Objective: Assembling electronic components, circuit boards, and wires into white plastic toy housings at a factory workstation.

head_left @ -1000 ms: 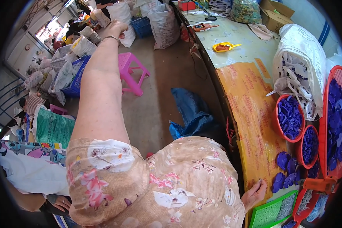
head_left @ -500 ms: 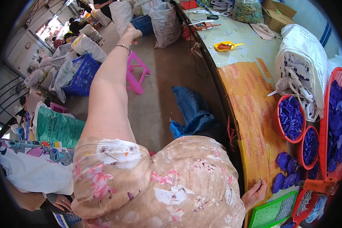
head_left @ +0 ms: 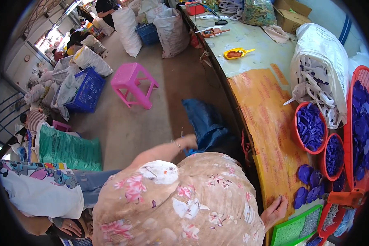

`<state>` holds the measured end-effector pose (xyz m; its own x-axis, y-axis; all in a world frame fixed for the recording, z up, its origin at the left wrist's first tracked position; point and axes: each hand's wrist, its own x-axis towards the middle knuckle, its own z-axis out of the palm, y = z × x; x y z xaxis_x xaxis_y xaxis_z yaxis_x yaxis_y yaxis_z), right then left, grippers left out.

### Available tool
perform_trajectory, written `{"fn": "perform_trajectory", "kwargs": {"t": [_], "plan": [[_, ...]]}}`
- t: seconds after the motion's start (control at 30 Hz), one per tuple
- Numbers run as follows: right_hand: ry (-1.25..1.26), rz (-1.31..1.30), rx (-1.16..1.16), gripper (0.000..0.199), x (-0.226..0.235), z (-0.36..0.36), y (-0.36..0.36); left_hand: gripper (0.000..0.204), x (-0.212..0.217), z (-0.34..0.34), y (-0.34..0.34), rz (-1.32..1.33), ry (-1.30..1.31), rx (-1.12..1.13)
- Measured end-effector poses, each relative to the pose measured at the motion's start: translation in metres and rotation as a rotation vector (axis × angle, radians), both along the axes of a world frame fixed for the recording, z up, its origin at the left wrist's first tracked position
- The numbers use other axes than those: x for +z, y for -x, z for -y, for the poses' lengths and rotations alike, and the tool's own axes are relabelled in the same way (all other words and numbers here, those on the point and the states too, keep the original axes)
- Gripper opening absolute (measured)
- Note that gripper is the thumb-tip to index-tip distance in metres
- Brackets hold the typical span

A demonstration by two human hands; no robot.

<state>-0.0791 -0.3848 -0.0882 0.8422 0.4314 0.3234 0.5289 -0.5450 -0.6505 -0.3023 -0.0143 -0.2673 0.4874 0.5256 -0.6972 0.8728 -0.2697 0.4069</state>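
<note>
My left hand [head_left: 187,142], blurred, is low over the floor at the near edge of a crumpled blue plastic sack [head_left: 205,123]. Whether it touches the sack I cannot tell. My right hand [head_left: 274,212] rests at the near edge of the worktable, on yellow-brown printed sheeting [head_left: 264,110]. Its fingers are curled with thumb and fingertip together; anything between them is too small to name. Just beyond it lie several blue-purple plastic discs [head_left: 309,184]. A green tray [head_left: 295,227] holding small grey parts stands right beside that hand.
Red bowls of blue plastic pieces [head_left: 295,135], a red basket of discs [head_left: 348,123] and a white sack [head_left: 322,45] line the table's right. A yellow scoop [head_left: 246,52] lies farther back. A pink stool [head_left: 129,84] stands on the floor. A person in white [head_left: 49,197] is at my left.
My left arm has swung back from stretched out far ahead to close beside the blue sack. The pink stool is now fully in view. My right hand has stayed put.
</note>
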Motion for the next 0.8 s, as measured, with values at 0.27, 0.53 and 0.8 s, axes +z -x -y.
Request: {"fn": "perform_trajectory", "kwargs": {"t": [0.27,0.53,0.8], "plan": [[-0.146,-0.116,-0.153,0.013,-0.002,0.003,0.004,0.029,-0.064,0.027,-0.027,-0.205,0.004,-0.354],[-0.184,0.045,-0.075,0.005,0.013,-0.004,0.001,0.025,-0.012,0.02,-0.081,0.053,-0.129,-0.221],[-0.141,-0.036,-0.087,0.013,0.006,-0.008,0.001,0.05,-0.017,0.052,-0.147,0.381,-0.191,-0.473]]}}
